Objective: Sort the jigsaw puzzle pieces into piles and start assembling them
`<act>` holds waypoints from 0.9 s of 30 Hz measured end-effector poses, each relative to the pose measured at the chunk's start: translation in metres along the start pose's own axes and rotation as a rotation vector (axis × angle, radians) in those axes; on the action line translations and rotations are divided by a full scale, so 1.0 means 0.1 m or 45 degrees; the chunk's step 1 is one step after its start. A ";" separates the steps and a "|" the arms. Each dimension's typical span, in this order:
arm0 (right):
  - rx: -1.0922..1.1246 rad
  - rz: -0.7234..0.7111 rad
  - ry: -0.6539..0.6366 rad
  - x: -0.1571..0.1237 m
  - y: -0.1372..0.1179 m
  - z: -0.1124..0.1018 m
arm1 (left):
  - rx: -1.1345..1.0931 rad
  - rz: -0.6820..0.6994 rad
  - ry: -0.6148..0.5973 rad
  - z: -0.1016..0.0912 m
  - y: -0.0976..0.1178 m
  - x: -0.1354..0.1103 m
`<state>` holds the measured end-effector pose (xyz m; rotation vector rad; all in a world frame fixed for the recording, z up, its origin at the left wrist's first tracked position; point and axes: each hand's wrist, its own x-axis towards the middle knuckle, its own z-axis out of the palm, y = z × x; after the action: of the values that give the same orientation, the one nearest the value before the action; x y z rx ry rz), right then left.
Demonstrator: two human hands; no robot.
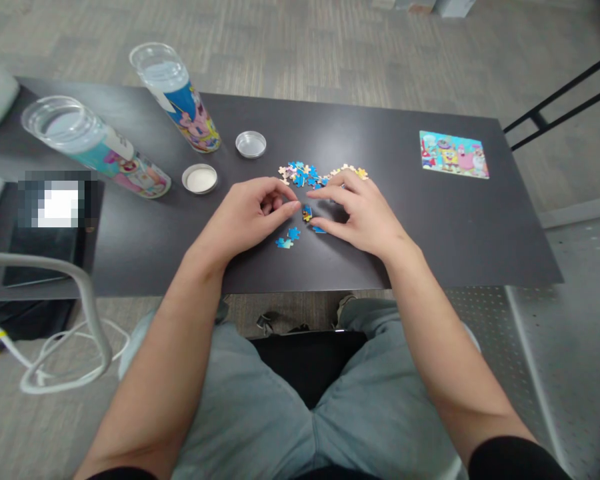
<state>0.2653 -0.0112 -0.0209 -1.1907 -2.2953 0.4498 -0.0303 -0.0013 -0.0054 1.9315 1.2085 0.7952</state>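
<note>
On the counter [455, 227], left hand [250, 215] curled, grip unclear, and right hand [364, 215] lying flat flank a puzzle piece [307, 213]; loose pieces [300, 175] at twelve o'clock.

A dark table [455, 227] is standing on grey carpet [330, 40]. Black metal bars [560, 100] are crossing the upper right of the frame, and white cables [55, 373] are lying at lower left.

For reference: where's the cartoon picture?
Head view: the cartoon picture lies far right on the table, beyond the right hand, apart from the puzzle pieces.
</note>
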 end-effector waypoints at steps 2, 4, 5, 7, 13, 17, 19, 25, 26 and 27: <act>-0.018 0.048 0.056 -0.02 0.07 -0.04 | 0.067 -0.004 0.004 0.02 0.03 -0.01; -0.048 0.126 0.136 -0.05 0.17 -0.10 | 0.158 -0.027 0.015 0.05 0.06 -0.01; -0.065 0.167 0.171 -0.06 0.22 -0.12 | 0.202 -0.047 0.021 0.07 0.07 -0.01; -0.095 0.232 0.214 -0.08 0.29 -0.15 | 0.266 -0.085 0.032 0.11 0.08 -0.01; -0.100 0.291 0.233 -0.05 0.27 -0.05 | 0.204 -0.110 -0.008 0.10 0.04 0.00; -0.039 0.290 0.246 -0.01 0.24 -0.03 | 0.132 -0.070 -0.047 0.04 0.00 -0.01; 0.009 0.306 0.270 0.00 0.25 -0.04 | 0.113 -0.054 -0.057 0.01 -0.02 -0.01; 0.259 0.372 0.337 -0.01 0.31 -0.10 | 0.019 -0.044 -0.074 -0.04 -0.01 0.00; 0.323 0.401 0.329 -0.01 0.31 -0.11 | 0.014 -0.048 -0.073 -0.05 -0.01 0.00; 0.396 0.433 0.320 -0.02 0.32 -0.14 | 0.016 -0.053 -0.068 -0.05 0.00 0.00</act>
<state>0.2951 0.0057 -0.0265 -1.3891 -1.7416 0.7075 -0.0338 0.0003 -0.0027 1.9193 1.2208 0.7115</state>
